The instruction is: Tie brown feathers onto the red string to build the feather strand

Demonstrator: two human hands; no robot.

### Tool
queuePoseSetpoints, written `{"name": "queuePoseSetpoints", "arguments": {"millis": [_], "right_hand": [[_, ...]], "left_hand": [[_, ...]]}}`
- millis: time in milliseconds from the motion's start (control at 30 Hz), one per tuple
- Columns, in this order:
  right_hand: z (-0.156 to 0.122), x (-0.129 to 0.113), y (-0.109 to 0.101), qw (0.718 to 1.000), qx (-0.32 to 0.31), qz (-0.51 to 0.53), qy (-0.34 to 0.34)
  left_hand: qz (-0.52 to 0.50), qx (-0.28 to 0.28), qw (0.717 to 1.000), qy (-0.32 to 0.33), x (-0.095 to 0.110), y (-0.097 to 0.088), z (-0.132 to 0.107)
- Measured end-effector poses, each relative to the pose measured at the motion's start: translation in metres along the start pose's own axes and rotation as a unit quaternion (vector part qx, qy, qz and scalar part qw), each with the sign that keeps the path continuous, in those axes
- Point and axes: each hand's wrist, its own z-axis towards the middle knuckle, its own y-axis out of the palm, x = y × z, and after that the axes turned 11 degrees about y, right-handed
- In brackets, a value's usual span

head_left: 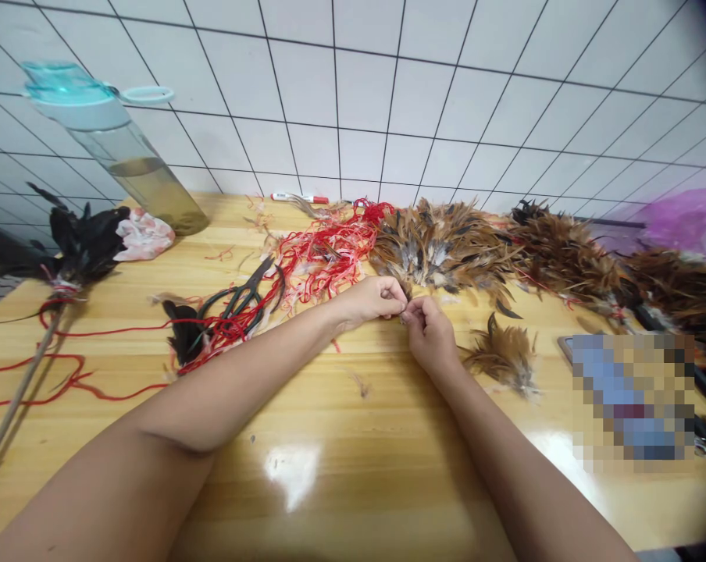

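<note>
Clock face centred on the hands, twelve toward the tiled wall (365, 90). Left hand (379, 300) and right hand (430, 332) meet over the wooden table (353, 488), fingertips together or nearly so. Left: fingers curled, thumb brought up to the forefinger. Right: fingers folded in, thumb and forefinger drawn close. Any item between the tips is too small to make out (dark feather ends lie right behind them), so it cannot be told whether either hand has hold of something.

Brown feather pile (440, 246): one o'clock, just beyond the hands, pale quill ends toward them. Small feather tuft (508, 355): four o'clock, near the right hand, lying apart from the pile. Brown feather bundles (569, 254): between two and three, running on toward the right edge. Purple plastic (689, 222) near them, in the same direction.

Red string (323, 257): tangled heap at ten, with strands trailing to nine. Scissors (244, 300): nine o'clock, partly under string. Black feather clump (186, 332) beside the scissors, also at nine. Marker (300, 198): between ten and eleven, by the wall. Bottle (127, 148): ten o'clock, part filled with yellowish liquid. Black feather duster (87, 242): between nine and ten, on a thin stick. Phone-shaped slab (628, 398): four o'clock, pixelated.
</note>
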Motion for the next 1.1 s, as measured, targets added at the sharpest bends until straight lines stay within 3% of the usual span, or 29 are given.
{"name": "queuePoseSetpoints", "arguments": {"millis": [133, 300, 567, 1100], "right_hand": [[0.003, 0.002, 0.001, 0.996, -0.035, 0.068, 0.044], [0.009, 0.003, -0.004, 0.987, -0.013, 0.138, 0.075], [0.010, 0.009, -0.001, 0.995, 0.008, 0.081, 0.062], [0.012, 0.008, -0.002, 1.000, 0.016, -0.007, 0.018]], "left_hand": [[0.015, 0.010, 1.000, 0.004, -0.001, 0.001, 0.000], [0.010, -0.006, 1.000, 0.017, -0.002, 0.000, 0.000], [0.023, 0.010, 0.999, 0.031, -0.005, 0.002, -0.001], [0.196, -0.022, 0.966, 0.165, -0.013, 0.003, -0.001]]}}
